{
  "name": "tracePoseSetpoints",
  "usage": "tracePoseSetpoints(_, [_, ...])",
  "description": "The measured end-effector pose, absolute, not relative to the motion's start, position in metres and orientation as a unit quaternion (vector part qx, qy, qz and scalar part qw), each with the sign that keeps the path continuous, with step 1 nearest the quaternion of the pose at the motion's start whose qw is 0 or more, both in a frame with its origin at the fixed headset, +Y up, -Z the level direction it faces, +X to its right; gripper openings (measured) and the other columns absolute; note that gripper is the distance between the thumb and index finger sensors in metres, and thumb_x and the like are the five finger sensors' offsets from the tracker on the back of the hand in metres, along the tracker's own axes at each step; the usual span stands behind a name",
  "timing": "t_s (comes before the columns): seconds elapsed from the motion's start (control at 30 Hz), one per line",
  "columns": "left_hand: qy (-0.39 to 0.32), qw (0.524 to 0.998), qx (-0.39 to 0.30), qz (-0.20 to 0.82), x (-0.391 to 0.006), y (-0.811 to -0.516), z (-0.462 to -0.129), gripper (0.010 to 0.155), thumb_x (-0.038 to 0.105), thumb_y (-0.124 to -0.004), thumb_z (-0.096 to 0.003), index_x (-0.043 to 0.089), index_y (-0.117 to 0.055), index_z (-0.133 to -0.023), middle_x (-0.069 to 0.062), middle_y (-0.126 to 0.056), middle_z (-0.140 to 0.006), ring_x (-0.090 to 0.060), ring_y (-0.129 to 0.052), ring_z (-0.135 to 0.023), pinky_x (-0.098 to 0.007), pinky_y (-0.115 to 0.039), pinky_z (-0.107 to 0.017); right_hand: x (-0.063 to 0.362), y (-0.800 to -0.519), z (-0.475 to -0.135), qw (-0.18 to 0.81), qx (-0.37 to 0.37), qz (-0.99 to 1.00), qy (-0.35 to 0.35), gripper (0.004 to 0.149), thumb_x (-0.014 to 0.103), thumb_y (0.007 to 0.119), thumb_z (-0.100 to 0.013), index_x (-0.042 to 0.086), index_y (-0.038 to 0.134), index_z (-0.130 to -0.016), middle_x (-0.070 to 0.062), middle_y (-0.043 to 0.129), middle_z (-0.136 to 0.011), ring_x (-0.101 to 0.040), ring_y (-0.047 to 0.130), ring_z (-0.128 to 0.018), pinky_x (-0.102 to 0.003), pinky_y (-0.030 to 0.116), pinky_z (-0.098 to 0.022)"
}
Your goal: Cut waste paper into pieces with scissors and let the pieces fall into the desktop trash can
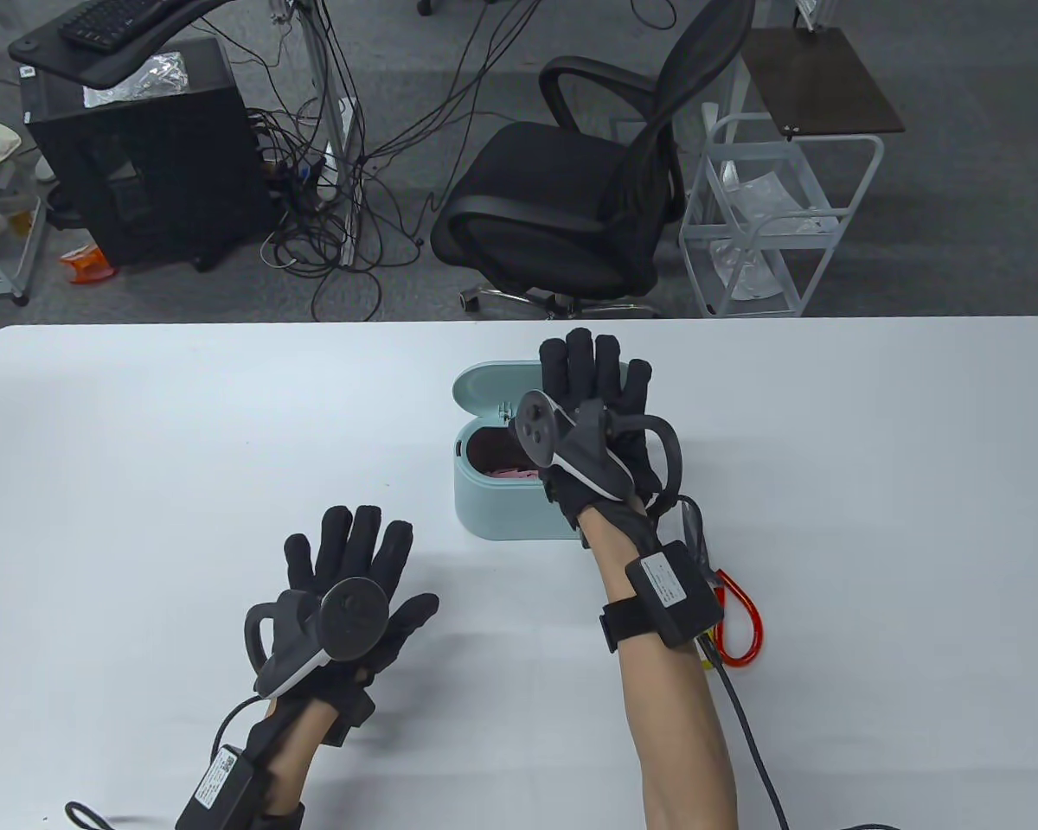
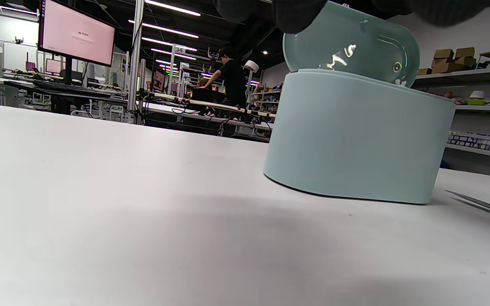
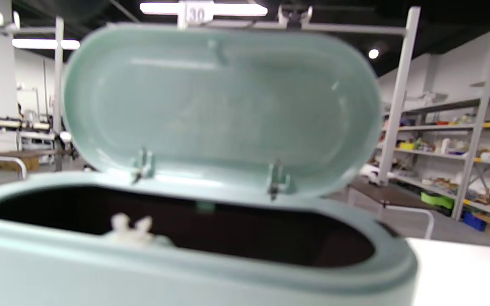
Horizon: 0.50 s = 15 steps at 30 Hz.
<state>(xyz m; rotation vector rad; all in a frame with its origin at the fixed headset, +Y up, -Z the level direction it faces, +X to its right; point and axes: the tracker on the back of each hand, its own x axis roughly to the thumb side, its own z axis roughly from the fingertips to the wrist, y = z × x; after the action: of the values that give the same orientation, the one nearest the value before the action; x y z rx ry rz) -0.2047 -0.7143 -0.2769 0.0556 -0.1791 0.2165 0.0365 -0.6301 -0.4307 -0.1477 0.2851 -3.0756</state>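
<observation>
Nearest us, our left hand (image 1: 346, 596) lies flat on the table (image 1: 138, 484), fingers spread and holding nothing. Just beyond, beside our right forearm, the scissors (image 1: 731, 618) rest on the table — orange handles, nobody gripping them. Our right hand (image 1: 601, 415) hovers over the trash can (image 1: 506, 506), fingers straight and empty, partly hiding the raised lid (image 1: 493, 385). Pink paper pieces (image 1: 512, 473) sit inside; we see no uncut sheet anywhere. The risks, as we judge them: the hand could knock the lid shut or nudge the light can askew — and drawing the forearm back carelessly could sweep the scissors off.
</observation>
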Motion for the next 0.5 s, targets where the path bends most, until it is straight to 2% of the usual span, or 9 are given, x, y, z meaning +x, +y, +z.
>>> tracePoseSetpoints(0.07, [-0.089, 0.990, 0.029, 0.108, -0.205, -0.714, -0.277, 0.087, 0.073, -0.059, -0.0451, 0.030, -0.042, -0.118, -0.006, -0.034, -0.128, -0.040, -0.021, -0.117, -0.071, -0.022, -0.075, 0.036, -0.636, -0.433, 0.010, -0.055, -0.996, 0.073, 0.085, 0.065, 0.051, -0.041, 0.024, 0.016, -0.106, -0.008, 0.029, -0.120, -0.039, 0.028, -0.111, -0.066, 0.029, -0.079])
tracePoseSetpoints(0.1, [-0.089, 0.990, 0.029, 0.109, -0.205, -0.714, -0.277, 0.087, 0.073, -0.059, -0.0452, 0.030, -0.042, -0.118, -0.006, -0.034, -0.128, -0.041, -0.021, -0.117, -0.071, -0.022, -0.075, 0.036, -0.641, -0.432, 0.010, -0.057, -0.996, 0.066, 0.084, 0.065, 0.052, -0.041, 0.025, 0.018, -0.107, -0.009, 0.023, -0.120, -0.041, 0.024, -0.111, -0.066, 0.027, -0.079])
tracePoseSetpoints(0.3, [-0.093, 0.989, 0.031, 0.107, -0.204, -0.714, -0.277, 0.086, 0.073, -0.059, -0.0452, 0.030, -0.043, -0.118, -0.006, -0.034, -0.128, -0.041, -0.021, -0.117, -0.071, -0.022, -0.075, 0.037, -0.648, -0.411, 0.056, -0.086, -0.984, 0.142, 0.082, 0.066, 0.051, -0.041, 0.024, 0.028, -0.107, -0.012, 0.037, -0.114, -0.045, 0.043, -0.106, -0.068, 0.036, -0.077])
tracePoseSetpoints(0.5, [-0.092, 0.990, 0.030, 0.106, -0.204, -0.715, -0.277, 0.086, 0.073, -0.059, -0.0452, 0.030, -0.043, -0.118, -0.006, -0.035, -0.128, -0.041, -0.021, -0.117, -0.071, -0.022, -0.075, 0.041, -0.671, -0.389, 0.069, -0.115, -0.977, 0.164, 0.080, 0.066, 0.050, -0.042, 0.021, 0.035, -0.106, -0.012, 0.046, -0.110, -0.045, 0.055, -0.100, -0.064, 0.048, -0.075])
